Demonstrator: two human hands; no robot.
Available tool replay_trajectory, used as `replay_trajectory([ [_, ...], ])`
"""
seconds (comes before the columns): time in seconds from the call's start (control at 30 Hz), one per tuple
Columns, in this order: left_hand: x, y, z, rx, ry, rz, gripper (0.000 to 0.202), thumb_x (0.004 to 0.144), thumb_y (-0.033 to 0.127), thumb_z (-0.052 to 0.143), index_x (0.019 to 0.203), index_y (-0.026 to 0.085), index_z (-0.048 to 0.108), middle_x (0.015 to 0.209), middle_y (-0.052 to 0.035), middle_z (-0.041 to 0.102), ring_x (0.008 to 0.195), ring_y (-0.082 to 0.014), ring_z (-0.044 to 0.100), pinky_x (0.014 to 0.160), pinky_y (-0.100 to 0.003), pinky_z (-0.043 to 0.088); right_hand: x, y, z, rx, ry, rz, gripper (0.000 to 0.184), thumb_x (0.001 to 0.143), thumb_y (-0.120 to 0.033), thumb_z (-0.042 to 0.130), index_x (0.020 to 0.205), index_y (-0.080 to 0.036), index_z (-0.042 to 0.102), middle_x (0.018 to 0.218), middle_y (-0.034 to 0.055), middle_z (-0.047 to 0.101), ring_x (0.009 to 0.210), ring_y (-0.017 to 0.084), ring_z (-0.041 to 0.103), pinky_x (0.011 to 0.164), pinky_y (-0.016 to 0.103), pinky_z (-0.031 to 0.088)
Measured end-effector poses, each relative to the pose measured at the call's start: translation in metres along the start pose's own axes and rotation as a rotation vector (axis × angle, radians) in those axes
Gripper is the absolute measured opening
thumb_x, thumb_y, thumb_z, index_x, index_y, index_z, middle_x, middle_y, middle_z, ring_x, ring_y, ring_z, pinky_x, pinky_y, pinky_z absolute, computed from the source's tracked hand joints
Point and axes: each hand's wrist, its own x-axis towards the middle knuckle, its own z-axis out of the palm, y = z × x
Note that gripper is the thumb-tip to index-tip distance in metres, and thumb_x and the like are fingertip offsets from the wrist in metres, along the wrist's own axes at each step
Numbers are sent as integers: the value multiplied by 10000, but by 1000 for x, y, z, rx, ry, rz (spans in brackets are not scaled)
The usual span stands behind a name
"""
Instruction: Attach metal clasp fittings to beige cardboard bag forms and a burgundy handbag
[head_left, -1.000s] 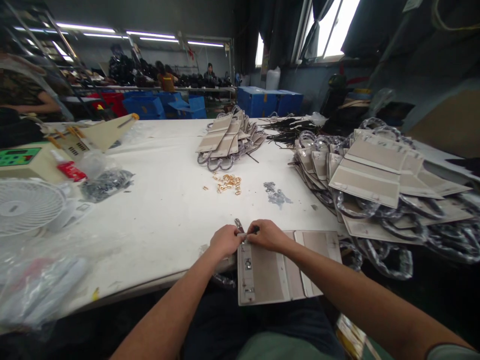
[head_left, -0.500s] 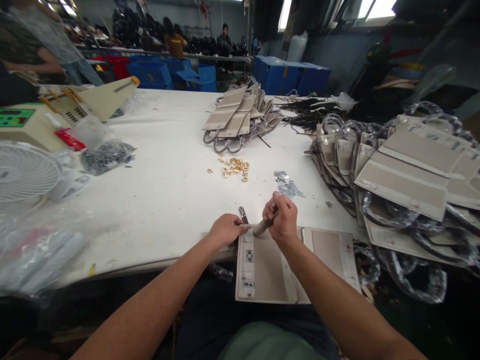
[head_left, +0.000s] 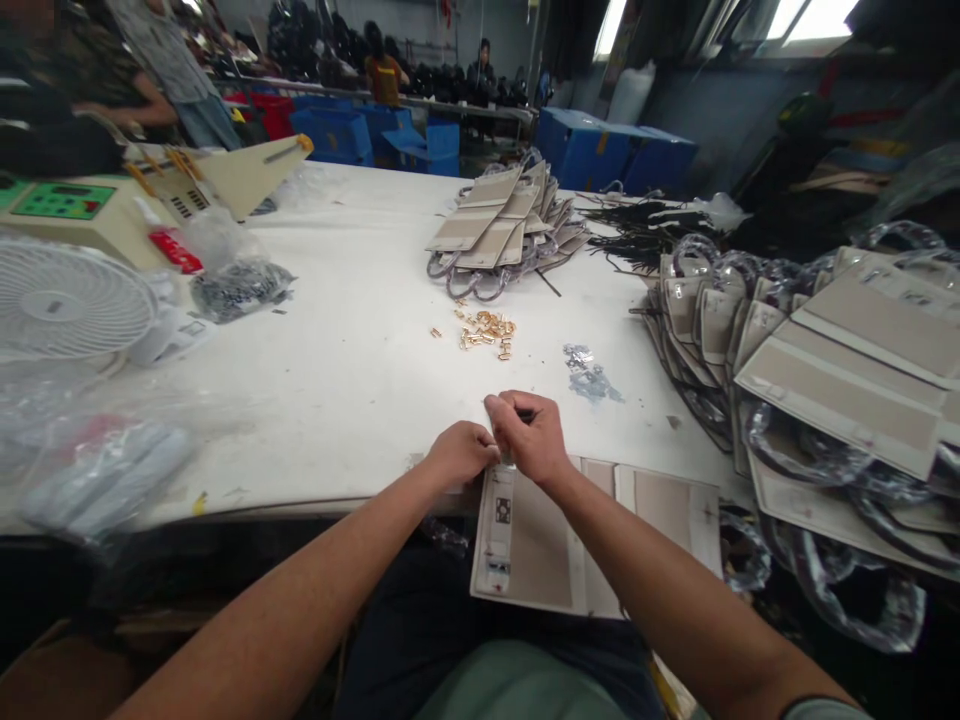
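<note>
A beige bag panel [head_left: 536, 540] with a pale strip along its left side lies over the table's front edge, above my lap. At its top left corner my left hand [head_left: 463, 452] is closed, thumb and fingers pinched on the edge. My right hand [head_left: 529, 433] is a fist just to the right, almost touching the left. It grips a rod-like tool whose dark end [head_left: 527, 414] shows at the top of the fist. The tool's lower end and the spot between my fingertips are hidden.
Small gold metal fittings [head_left: 487, 330] and thin silvery pieces [head_left: 589, 375] lie beyond my hands. Beige bags with wrapped handles are piled at the back [head_left: 480, 215] and right [head_left: 847, 360]. A white fan [head_left: 64, 305] stands left; co-workers are farther back.
My right hand has moved left and turned, bringing the tool from a slant over the panel to its top left corner. The metal-tipped piece beyond that corner is no longer visible. The view has shifted.
</note>
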Motion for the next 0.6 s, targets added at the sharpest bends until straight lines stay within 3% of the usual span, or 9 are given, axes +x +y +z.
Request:
replay_trajectory([
  [0.13,0,-1,1,-17,-17,-19,203,763,388,752,749,186,767,570,9,640,495,-142,555,509,-259,371,7,-18,-8,61,95,-72,548,977,-494,639,532,-208,496,502,-26,488,466,103,435,481,273,340],
  [0.37,-1,1,-1,-48,-42,-45,208,795,361,714,704,175,735,532,12,612,456,-136,554,494,-261,388,-12,24,-7,44,132,78,503,983,-418,623,538,-214,507,473,-33,480,450,112,427,489,281,342],
  [0.6,-2,-1,-2,-86,-11,-50,113,714,263,728,646,174,728,521,11,613,523,-144,576,536,-254,395,-2,4,4,17,39,50,524,976,-435,631,521,-215,493,488,-28,488,464,113,435,501,274,356],
])
